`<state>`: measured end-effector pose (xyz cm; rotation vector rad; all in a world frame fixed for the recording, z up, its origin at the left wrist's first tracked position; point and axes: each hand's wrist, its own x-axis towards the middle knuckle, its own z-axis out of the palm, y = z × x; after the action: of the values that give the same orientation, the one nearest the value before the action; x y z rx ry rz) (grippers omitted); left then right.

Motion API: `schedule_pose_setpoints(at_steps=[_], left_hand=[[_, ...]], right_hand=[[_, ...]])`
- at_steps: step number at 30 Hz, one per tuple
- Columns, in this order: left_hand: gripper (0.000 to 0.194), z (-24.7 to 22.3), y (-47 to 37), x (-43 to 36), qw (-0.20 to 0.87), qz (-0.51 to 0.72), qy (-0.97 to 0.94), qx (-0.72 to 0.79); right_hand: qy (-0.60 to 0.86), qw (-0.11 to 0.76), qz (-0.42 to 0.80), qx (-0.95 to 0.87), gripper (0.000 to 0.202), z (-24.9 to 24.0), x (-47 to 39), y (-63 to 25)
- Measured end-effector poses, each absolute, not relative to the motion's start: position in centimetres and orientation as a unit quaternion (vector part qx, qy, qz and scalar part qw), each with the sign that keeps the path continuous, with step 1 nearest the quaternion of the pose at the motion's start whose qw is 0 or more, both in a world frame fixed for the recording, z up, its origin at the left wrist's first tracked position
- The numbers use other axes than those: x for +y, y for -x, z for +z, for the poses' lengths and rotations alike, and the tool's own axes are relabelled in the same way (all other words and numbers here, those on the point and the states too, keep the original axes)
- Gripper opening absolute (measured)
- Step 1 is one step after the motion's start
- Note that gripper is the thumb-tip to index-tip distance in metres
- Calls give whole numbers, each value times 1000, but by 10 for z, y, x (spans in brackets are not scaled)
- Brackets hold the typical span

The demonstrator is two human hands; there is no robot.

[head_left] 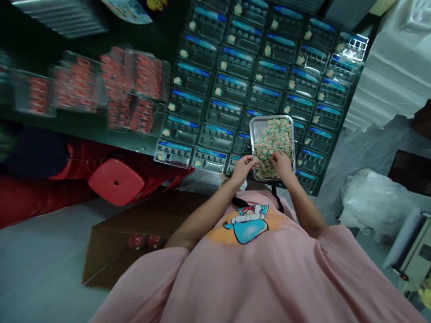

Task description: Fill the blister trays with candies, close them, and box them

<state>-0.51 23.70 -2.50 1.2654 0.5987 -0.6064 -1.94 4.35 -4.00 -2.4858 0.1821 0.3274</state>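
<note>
A metal tray (pixel 253 134) rests over the packs near the table's front edge, heaped with small cream, orange and green pieces (pixel 274 139). My left hand (pixel 243 168) is at its left rim, thumb and fingers pinched around a small piece that shows only partly. Inside the tray, my right hand (pixel 283 163) has its fingertips closed down among the pieces; what they grip is hidden. Around the tray lie rows of clear plastic blister trays (pixel 220 134), each with a blue pen-like item (pixel 183 122). Many have one small piece in a corner compartment.
Clear packs of red items (pixel 144 74) are stacked on the dark table's left part. A red stool (pixel 116 181) and an open cardboard box (pixel 111 244) stand below left. Plastic sheeting (pixel 373 202) and white trays (pixel 380 76) lie to the right.
</note>
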Motion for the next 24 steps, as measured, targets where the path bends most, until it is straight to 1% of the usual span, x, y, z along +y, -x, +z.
schedule_pose_setpoints(at_steps=[4,9,15,18,20,21,22,24], left_hand=[[27,-25,10,236,730,-294,-555,269],[26,-29,12,229,726,-319,-556,252],[24,-28,6,209,744,-316,-555,195],[23,-27,1,204,748,-305,-563,174],[23,-28,-2,205,744,-289,-574,182],[23,-29,-4,206,744,-282,-575,191],[23,-30,-6,209,746,-278,-569,204],[24,-30,-9,215,760,-283,-536,233]], right_hand=[[927,353,112,60,11,-40,40,19],[875,453,119,121,2,-39,36,19],[768,603,136,168,23,-35,40,25],[729,645,164,157,27,-36,43,29],[731,645,171,145,27,-38,42,29],[744,631,166,141,25,-38,40,28],[767,606,157,140,24,-38,38,27],[829,527,136,126,19,-39,35,25]])
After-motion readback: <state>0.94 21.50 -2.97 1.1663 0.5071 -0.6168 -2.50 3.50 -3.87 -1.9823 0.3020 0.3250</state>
